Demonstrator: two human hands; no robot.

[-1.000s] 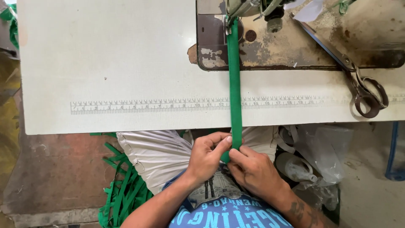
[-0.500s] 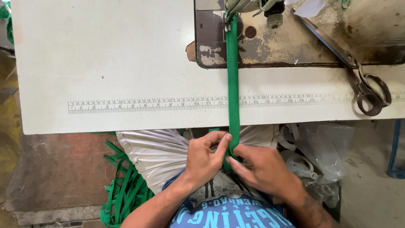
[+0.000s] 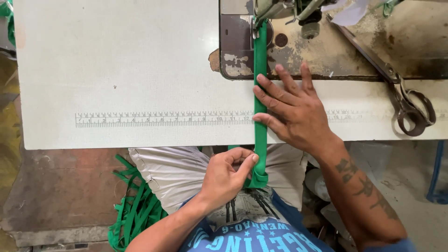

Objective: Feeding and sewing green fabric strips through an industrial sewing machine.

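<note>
The green strap (image 3: 260,116) runs taut from the sewing machine (image 3: 280,9) over the tabletop (image 3: 116,70) edge, because the left hand (image 3: 228,177) pinches its folded end between closed fingers while the right hand (image 3: 291,109) lies beside it, fingers spread flat.

Only 1 view exists, from the person's head, looking almost straight down and close over the near edge of the white table (image 3: 116,70). It takes in both forearms, the lap below and the worn sewing-machine bed (image 3: 354,51) at the top.
</note>
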